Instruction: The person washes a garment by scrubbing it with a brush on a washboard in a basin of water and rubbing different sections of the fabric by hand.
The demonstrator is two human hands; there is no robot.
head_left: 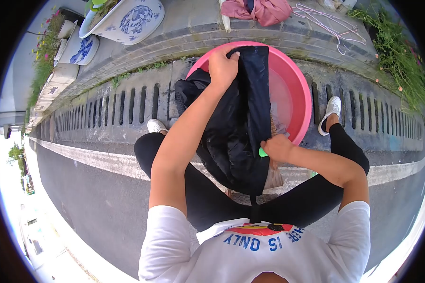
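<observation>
Left hand (223,68) pinches cloth (232,125) at far edge; right hand (277,148) grips green item (263,152); cloth best kept taut above tub (308,101)

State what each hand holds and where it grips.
The left hand grips the dark garment by its far edge. The right hand holds a green object; which part it grips is hidden.

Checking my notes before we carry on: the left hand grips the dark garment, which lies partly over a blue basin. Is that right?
Not quite: the head view shows the basin is pink, not blue. The left hand does grip the dark garment, which lies partly over it.
</observation>
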